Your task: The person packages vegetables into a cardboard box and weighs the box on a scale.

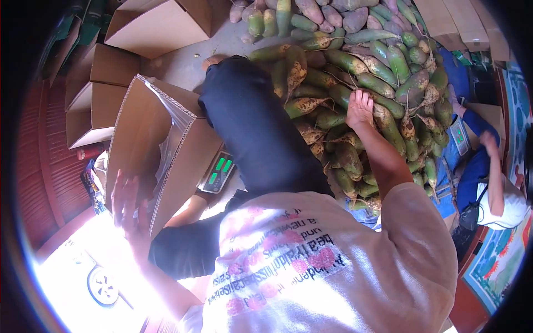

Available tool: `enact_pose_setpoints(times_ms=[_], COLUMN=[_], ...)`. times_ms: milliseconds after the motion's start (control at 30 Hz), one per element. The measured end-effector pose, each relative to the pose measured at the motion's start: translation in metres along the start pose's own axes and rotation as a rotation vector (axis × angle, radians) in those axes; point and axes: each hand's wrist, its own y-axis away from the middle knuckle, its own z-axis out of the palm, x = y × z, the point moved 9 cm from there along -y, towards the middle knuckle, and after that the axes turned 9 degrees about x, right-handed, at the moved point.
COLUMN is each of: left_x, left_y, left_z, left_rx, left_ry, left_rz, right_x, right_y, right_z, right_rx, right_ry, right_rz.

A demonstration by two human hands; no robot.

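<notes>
My right hand [361, 111] lies palm down on the pile of green radishes [391, 108], its fingers curled over one green radish; the underside of the grip is hidden. The radishes are long, some with soil and thin roots on them. On the other side, my left hand [129, 205] is open, with fingers spread against the near side of an open cardboard box [191, 150]. A clear plastic liner [176, 114] shows inside this tilted box. A digital scale [218, 173] with green digits sits just right of the box.
More cardboard boxes [105, 94] stand at the left and top left. Purple-skinned roots [355, 21] lie at the far side of the pile. At the right, another person [497, 194] sits by a second scale [459, 137]. Strong sunlight washes out the lower left.
</notes>
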Motion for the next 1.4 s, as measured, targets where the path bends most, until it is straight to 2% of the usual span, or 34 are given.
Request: enact_pose_setpoints(times_ms=[167, 267, 333, 533, 600, 633, 733, 767, 867, 967, 1000, 1033, 1067, 1133, 1167, 1200, 1233, 1333, 1400], left_x=[0.0, -0.006, -0.007, -0.014, -0.01, -0.007, 0.007, 0.017, 0.068, 0.122, 0.132, 0.143, 0.152, 0.174, 0.191, 0.203, 0.211, 0.226, 0.224], left_y=[0.007, 0.013, 0.017, 0.021, 0.014, 0.01, -0.016, -0.029, -0.081, -0.131, -0.144, -0.158, -0.168, -0.184, -0.191, -0.192, -0.199, -0.188, -0.191], left_z=[0.0, -0.002, -0.003, 0.001, 0.0, -0.001, -0.005, -0.004, -0.002, 0.015, 0.035, 0.059, 0.093, 0.143, 0.165, 0.183, 0.197, 0.229, 0.235], left_rx=[0.001, 0.027, 0.036, 0.051, 0.048, 0.046, 0.088, 0.073, 0.06, 0.061, 0.004, 0.009, -0.15, -0.368, -0.357, -0.435, -0.309, -0.561, -0.442], left_ry=[-0.008, 0.01, -0.005, 0.105, 0.069, 0.053, 0.105, 0.121, 0.233, 0.515, 0.619, 0.731, 1.013, 0.887, 0.909, 0.944, 1.051, 1.298, 1.376], left_rz=[-0.036, -0.052, -0.027, -0.114, -0.059, -0.034, 0.037, 0.053, 0.124, 0.163, 0.189, 0.213, 0.042, -0.122, -0.045, -0.113, -0.115, -0.444, -0.49], right_x=[-0.001, 0.001, -0.003, -0.01, -0.011, -0.009, -0.004, 0.004, 0.015, 0.002, 0.002, 0.001, -0.003, -0.01, -0.014, -0.018, -0.023, -0.028, -0.03], right_y=[0.006, 0.006, 0.005, -0.007, -0.009, -0.014, -0.021, -0.026, -0.037, -0.032, -0.032, -0.032, -0.031, -0.026, -0.023, -0.02, -0.016, -0.003, 0.0], right_z=[0.007, 0.022, 0.021, 0.047, 0.019, 0.016, -0.004, -0.001, 0.008, -0.066, -0.086, -0.107, -0.124, -0.155, -0.169, -0.183, -0.197, -0.197, -0.194], right_rx=[0.199, 0.076, 0.091, 0.06, 0.048, -0.135, -0.542, -0.598, -0.604, -0.67, -0.673, -0.674, -0.73, -0.851, -0.876, -0.917, -0.962, -1.063, -1.088], right_ry=[0.035, 0.039, 0.064, 0.096, 0.06, 0.051, -0.171, -0.275, -0.722, -1.437, -1.653, -1.698, -1.742, -1.823, -1.836, -1.867, -1.897, -1.921, -1.94], right_rz=[0.047, 0.028, -0.018, -0.059, -0.089, -0.072, 0.033, 0.09, 0.093, 0.134, 0.162, 0.102, 0.038, -0.095, -0.166, -0.19, -0.215, -0.17, -0.104])
